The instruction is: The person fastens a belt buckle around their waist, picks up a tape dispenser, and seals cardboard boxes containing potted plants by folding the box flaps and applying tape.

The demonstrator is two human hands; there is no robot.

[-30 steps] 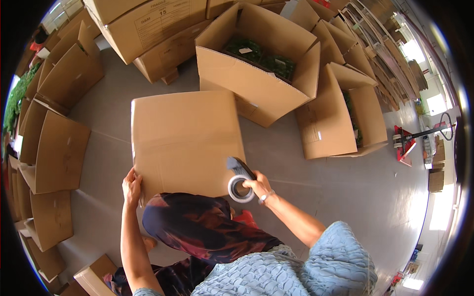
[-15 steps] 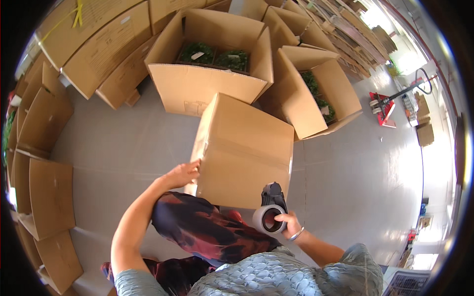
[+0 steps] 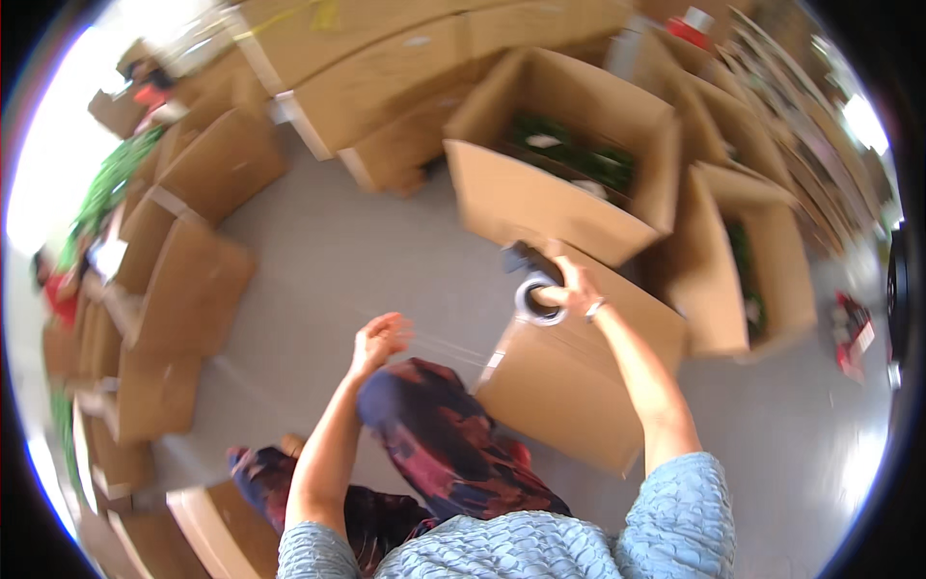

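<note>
A closed brown cardboard box [image 3: 579,396] leans tilted against my knee in dark patterned trousers [image 3: 434,434]. My right hand [image 3: 569,285] grips a black tape dispenser with a white roll [image 3: 535,289] and holds it at the box's far top edge. My left hand [image 3: 381,338] hovers left of the box above my knee with its fingers curled. A thin strip of clear tape [image 3: 449,343] runs from that hand toward the box's near left corner; the hand seems to pinch its end. The picture is blurred by motion.
Open cardboard boxes with green plants inside stand just behind [image 3: 569,164] and to the right [image 3: 748,270]. Closed and folded boxes line the left side [image 3: 183,280] and the back [image 3: 386,68]. A red object [image 3: 851,328] lies on the grey floor at the right.
My right hand has carried the tape dispenser from the box's near edge to its far edge. My left hand has left the box's side and drawn away to the left. The view swung left.
</note>
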